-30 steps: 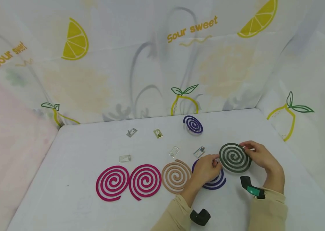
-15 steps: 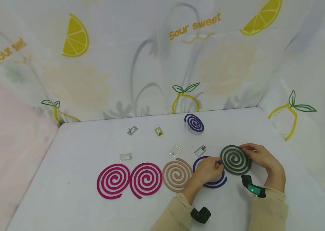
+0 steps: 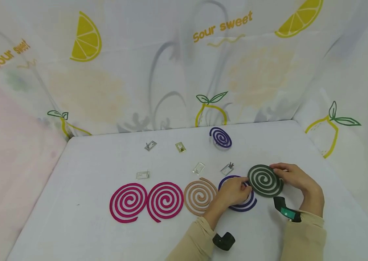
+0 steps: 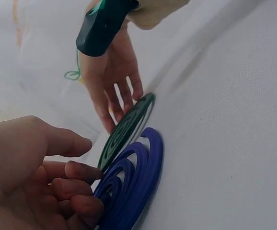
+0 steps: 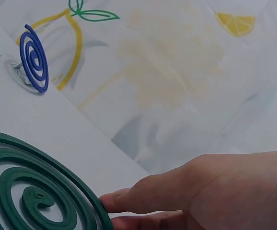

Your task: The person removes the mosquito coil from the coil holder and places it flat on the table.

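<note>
A dark green mosquito coil [image 3: 265, 180] lies at the right end of a row of coils. My right hand [image 3: 296, 177] touches its right edge with fairly straight fingers. At the left edge of the green coil, the index fingertip of my left hand [image 3: 234, 192] rests, the thumb standing apart and the other fingers loosely bent. Under that hand lies a purple mosquito coil [image 3: 249, 204], partly hidden; the left wrist view shows its rim close to the green one. In the right wrist view, the green coil [image 5: 57, 163] has two digits at its edge.
Left of the hands lie a tan coil [image 3: 199, 194] and two magenta coils, one of them a magenta coil [image 3: 165, 200] beside the tan one. Behind them are several small metal stands, including a silver stand [image 3: 227, 169]. A second purple coil [image 3: 221, 137] sits tilted on a stand at the back.
The green coil has come slightly nearer the table's front and closer to the purple coil in the row, both hands moving with it. The head view has shifted a little.
</note>
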The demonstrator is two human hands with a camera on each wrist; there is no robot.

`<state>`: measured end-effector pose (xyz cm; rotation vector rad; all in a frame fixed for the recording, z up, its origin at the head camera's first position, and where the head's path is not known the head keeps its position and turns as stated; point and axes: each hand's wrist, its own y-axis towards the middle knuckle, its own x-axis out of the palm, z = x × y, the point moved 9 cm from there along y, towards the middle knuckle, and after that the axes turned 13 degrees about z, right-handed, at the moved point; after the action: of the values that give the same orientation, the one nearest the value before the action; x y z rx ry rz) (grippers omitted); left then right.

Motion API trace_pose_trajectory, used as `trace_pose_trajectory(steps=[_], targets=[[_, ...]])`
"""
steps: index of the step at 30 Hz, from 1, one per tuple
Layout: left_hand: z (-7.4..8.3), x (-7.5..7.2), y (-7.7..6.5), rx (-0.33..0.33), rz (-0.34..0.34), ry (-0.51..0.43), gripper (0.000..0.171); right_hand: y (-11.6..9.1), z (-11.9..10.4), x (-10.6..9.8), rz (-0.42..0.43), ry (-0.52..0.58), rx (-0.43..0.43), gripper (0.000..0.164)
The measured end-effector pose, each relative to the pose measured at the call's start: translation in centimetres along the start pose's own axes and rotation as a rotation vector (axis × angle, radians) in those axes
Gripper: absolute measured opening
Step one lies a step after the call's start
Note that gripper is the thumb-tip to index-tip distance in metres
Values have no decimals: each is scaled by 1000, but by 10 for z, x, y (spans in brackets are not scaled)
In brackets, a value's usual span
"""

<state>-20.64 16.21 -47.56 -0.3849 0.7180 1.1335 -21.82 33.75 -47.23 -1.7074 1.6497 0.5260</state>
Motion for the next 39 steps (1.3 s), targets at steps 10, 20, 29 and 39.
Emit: trace_pose_trajectory(steps=[10, 20, 29, 39], targets=[[10, 4, -4, 103, -2, 199, 43, -2, 6, -2, -12, 0, 62, 47], [12, 10, -4, 90, -42, 251, 47, 0, 9, -5, 22, 36, 100, 53], [13, 9, -3, 96, -64, 184, 49, -1, 14, -5, 19, 57, 128, 52], [17, 1, 0, 143, -28, -61, 30, 2, 6, -4, 66, 45, 104, 53]])
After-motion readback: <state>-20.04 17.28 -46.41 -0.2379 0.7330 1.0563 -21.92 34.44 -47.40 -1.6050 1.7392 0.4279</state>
